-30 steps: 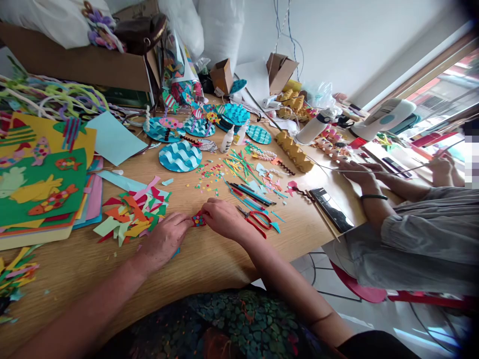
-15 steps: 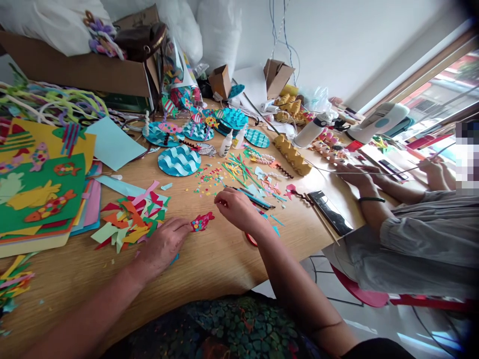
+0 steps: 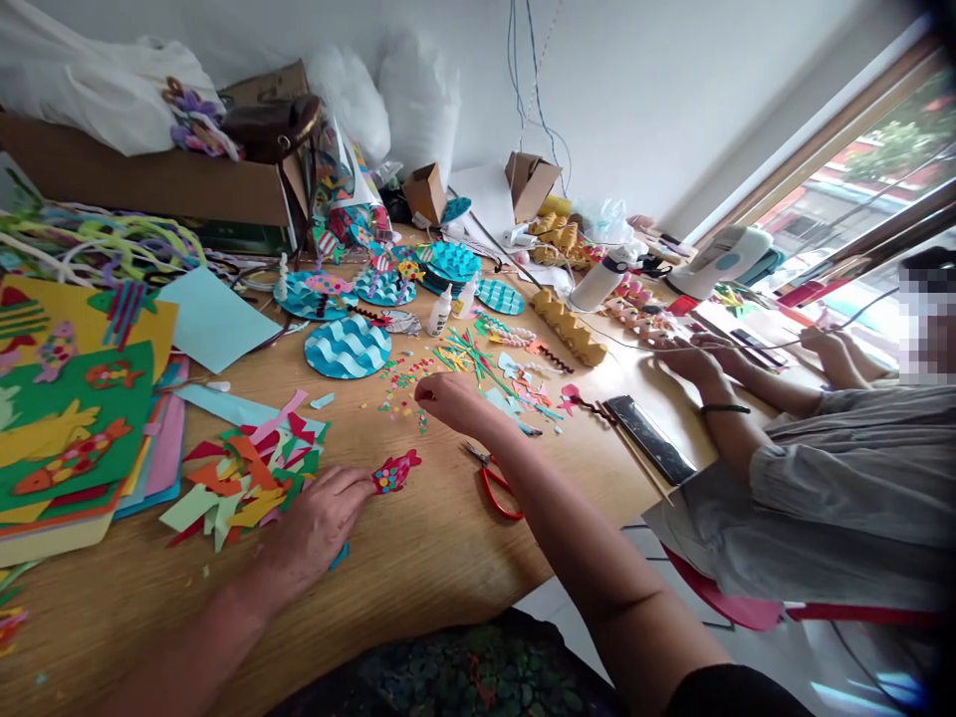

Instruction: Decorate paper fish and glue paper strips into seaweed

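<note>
On the table lies a red paper fish (image 3: 396, 471) covered with coloured dots. My left hand (image 3: 318, 523) holds its left end, fingers together and pressed down. My right hand (image 3: 455, 401) is at the near edge of a scatter of small paper dots (image 3: 403, 375), its fingers curled into a pinch. Whatever is between those fingertips, if anything, is hidden. Red-handled scissors (image 3: 502, 490) lie just under my right forearm. Left of the fish spreads a heap of coloured paper scraps (image 3: 243, 478).
Round blue wavy-paper discs (image 3: 348, 347) and glue bottles (image 3: 439, 312) stand behind the dots. Paper sheets with fish cut-outs (image 3: 82, 418) lie at left. On the right are a black flat packet (image 3: 648, 438), a white bottle (image 3: 601, 277) and another person's hands (image 3: 691, 363).
My right hand has moved slightly away from the fish toward the dots, and the scissors now show more fully. My left hand stays on the fish. The view has shifted a little.
</note>
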The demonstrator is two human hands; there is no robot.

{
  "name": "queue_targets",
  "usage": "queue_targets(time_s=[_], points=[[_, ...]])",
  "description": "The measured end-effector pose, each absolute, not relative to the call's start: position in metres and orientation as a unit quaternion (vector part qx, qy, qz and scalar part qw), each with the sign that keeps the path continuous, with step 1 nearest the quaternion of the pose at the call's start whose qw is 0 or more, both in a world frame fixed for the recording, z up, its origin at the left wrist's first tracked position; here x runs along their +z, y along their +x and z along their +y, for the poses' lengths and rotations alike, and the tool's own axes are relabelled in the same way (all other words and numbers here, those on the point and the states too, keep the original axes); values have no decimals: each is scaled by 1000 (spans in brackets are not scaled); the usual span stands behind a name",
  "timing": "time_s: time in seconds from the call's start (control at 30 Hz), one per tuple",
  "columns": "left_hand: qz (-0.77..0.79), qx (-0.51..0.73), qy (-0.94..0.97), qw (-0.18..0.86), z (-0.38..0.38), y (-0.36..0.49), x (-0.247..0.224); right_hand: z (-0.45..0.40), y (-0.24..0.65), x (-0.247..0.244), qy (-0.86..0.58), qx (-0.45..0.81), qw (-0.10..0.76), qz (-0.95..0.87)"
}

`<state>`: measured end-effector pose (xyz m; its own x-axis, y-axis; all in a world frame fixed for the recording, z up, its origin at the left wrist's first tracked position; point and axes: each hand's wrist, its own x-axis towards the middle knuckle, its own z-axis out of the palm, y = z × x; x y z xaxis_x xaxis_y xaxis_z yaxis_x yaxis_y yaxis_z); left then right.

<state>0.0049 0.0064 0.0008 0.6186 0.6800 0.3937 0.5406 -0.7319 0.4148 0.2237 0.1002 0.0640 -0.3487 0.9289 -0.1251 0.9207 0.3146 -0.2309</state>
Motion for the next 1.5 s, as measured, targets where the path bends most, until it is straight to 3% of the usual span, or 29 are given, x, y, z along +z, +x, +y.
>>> queue_targets(time_s=[0.33,0.8,0.93,1.03,1.17,1.27,1.5], points=[[341,248,897,136,7,5,7,119,199,48,-549,62,-82,-829],[356,234,893,145,7,6,11,122,198,47,-548,70,-84,-830],[356,258,883,163,7,6,11,121,202,48,-556,92,-54,-824],[384,307,846,204,6,5,14,113,207,56,-564,157,18,-810],[470,351,734,343,8,8,29,88,209,68,-504,438,206,-715],[497,345,656,451,15,16,43,66,203,70,-448,560,297,-630],[468,365,636,492,27,35,55,42,190,70,-456,559,327,-611]])
